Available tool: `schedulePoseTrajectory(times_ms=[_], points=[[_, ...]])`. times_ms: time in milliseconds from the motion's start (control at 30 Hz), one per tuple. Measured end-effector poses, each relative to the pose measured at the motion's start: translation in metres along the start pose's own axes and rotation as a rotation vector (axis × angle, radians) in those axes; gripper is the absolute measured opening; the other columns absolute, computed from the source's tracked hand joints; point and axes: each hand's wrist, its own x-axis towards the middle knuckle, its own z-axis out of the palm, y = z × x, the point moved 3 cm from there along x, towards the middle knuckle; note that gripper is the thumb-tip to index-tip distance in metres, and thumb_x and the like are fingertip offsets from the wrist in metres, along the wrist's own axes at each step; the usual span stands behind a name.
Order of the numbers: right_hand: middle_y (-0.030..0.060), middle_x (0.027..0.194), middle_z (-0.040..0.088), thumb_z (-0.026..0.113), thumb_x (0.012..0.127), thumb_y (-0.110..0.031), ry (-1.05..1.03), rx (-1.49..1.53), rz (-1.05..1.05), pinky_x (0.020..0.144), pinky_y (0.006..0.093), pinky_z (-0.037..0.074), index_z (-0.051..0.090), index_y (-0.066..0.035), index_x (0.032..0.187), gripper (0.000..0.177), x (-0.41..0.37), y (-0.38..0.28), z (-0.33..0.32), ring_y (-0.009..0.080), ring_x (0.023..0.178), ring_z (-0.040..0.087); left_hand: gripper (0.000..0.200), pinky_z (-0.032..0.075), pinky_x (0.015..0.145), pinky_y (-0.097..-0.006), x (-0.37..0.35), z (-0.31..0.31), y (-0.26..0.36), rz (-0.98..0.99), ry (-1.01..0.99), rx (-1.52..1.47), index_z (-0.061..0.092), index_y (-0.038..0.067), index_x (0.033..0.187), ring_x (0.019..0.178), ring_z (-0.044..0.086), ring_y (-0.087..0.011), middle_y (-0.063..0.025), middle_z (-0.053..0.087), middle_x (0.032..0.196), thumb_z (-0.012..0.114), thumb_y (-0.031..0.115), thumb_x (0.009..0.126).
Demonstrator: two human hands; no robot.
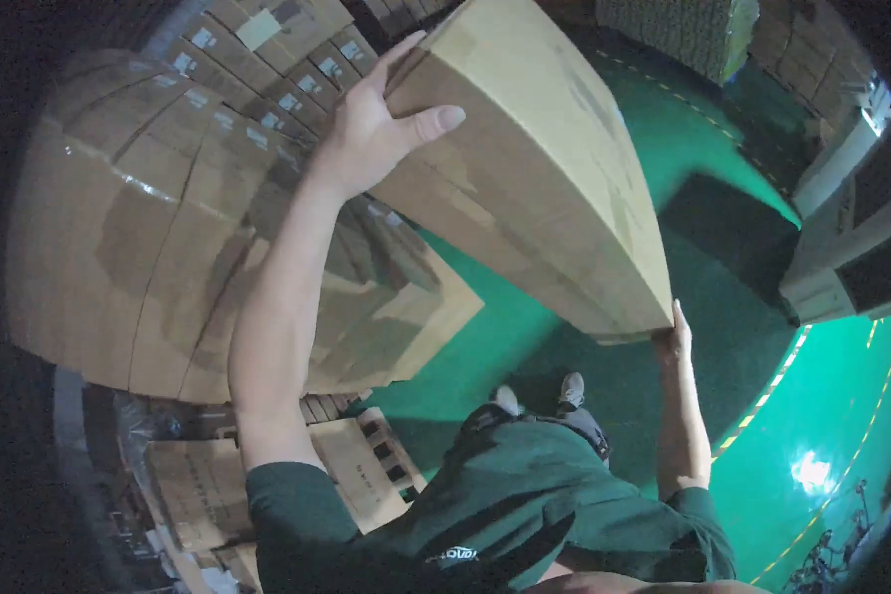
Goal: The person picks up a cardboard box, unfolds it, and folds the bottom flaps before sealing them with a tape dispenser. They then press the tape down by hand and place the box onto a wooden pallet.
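While lots of boxes (109,238) sat piled at ten o'clock, the person's left hand (366,139) and right hand (675,342) gripped a big box (535,168) at one o'clock, not yet put down.

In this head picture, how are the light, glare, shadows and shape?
Head view: strong distortion bows the cardboard box and stacked cartons; white glare burns out a spot on the green floor, lower right; dark shade surrounds the shoes; corners fall black; carton labels look too soft to read.
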Motion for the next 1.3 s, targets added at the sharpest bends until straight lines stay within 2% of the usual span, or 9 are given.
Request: schedulePoseTrajectory(times_ms=[300,500,600,700,800,900,1100,1200,1300], points=[[-0.0012,0.092,0.070,0.063,0.089,-0.035,-0.049,-0.373,-0.114,0.059,0.0253,0.049,0.067,-0.011,0.105,0.029,0.100,-0.093,0.142,0.0103,0.076,0.064,0.079,0.046,0.091,-0.0318,-0.038,-0.037,-0.127,-0.276,0.324,0.003,0.044,0.008,0.133,0.107,0.057,-0.0182,-0.0081,0.062,0.119,0.082,0.033,0.067],[0.0027,0.121,0.064,0.056,0.094,-0.029,-0.417,-0.724,-0.261,0.084,0.0234,0.046,0.059,-0.005,0.126,0.040,0.205,-0.105,0.292,0.0101,0.106,0.059,0.086,0.027,0.112,-0.0369,-0.127,0.024,-0.292,-0.337,0.587,-0.378,0.026,0.004,0.144,0.133,0.036,-0.0214,-0.0128,0.038,0.145,0.073,0.013,0.073],[-0.0007,0.104,0.069,0.054,0.090,-0.039,-0.215,-1.388,-0.409,0.079,0.0284,0.045,0.069,-0.014,0.104,0.033,0.316,-0.073,0.269,0.0093,0.094,0.058,0.083,0.018,0.117,-0.0386,-0.185,0.086,-0.351,-0.479,0.611,-0.137,0.019,0.000,0.148,0.141,0.025,-0.0261,-0.0164,0.026,0.153,0.067,0.012,0.082],[0.0009,0.120,0.061,0.047,0.091,-0.040,-0.186,-2.211,-0.384,0.083,0.0378,0.047,0.065,-0.030,0.110,0.028,0.394,-0.012,0.254,0.0185,0.106,0.057,0.084,0.022,0.117,-0.0387,-0.263,0.144,-0.408,-0.961,0.529,-0.044,0.020,0.003,0.150,0.143,0.025,-0.0262,-0.0143,0.025,0.154,0.068,0.029,0.086],[0.0008,0.106,0.064,0.040,0.092,-0.030,-0.463,-2.541,-0.185,0.065,0.0370,0.050,0.060,-0.024,0.099,0.022,0.400,0.030,0.229,0.0182,0.086,0.064,0.088,0.031,0.111,-0.0426,-0.314,0.202,-0.407,-1.401,0.317,-0.128,0.022,0.004,0.150,0.138,0.033,-0.0315,-0.0180,0.031,0.151,0.060,0.051,0.086],[0.0042,0.110,0.063,0.058,0.087,-0.031,-1.059,-1.997,0.007,0.063,0.0378,0.054,0.052,-0.014,0.112,0.031,0.468,0.058,0.153,0.0227,0.097,0.061,0.088,0.036,0.107,-0.0432,-0.322,0.228,-0.400,-1.614,0.153,-0.192,0.024,0.006,0.149,0.132,0.041,-0.0357,-0.0205,0.041,0.144,0.056,0.058,0.086],[0.0150,0.106,0.068,0.068,0.078,0.002,-0.657,-1.902,0.384,0.062,0.0323,0.059,0.058,0.005,0.117,0.040,0.452,0.046,0.270,0.0198,0.079,0.070,0.082,0.038,0.104,-0.0439,-0.327,0.253,-0.440,-1.779,0.162,-0.220,0.023,0.012,0.150,0.130,0.045,-0.0353,-0.0158,0.041,0.146,0.051,0.058,0.089],[0.0067,0.082,0.058,0.059,0.079,-0.009,-0.828,-2.078,0.313,0.056,0.0278,0.048,0.053,-0.008,0.088,0.011,0.488,0.040,0.326,0.0131,0.069,0.061,0.041,0.046,0.090,-0.0430,-0.387,0.284,-0.504,-1.520,0.076,0.333,0.045,0.028,0.134,0.114,0.056,-0.0276,-0.0117,0.035,0.150,0.046,0.042,0.096],[-0.0028,0.068,0.056,0.062,0.084,-0.022,-0.778,-2.190,0.249,0.049,0.0251,0.039,0.063,-0.018,0.082,0.004,0.527,0.034,0.400,0.0073,0.057,0.052,0.047,0.043,0.093,-0.0422,-0.326,0.308,-0.458,-1.718,0.339,0.212,0.046,0.020,0.136,0.114,0.056,-0.0262,-0.0124,0.046,0.140,0.046,0.043,0.095]])
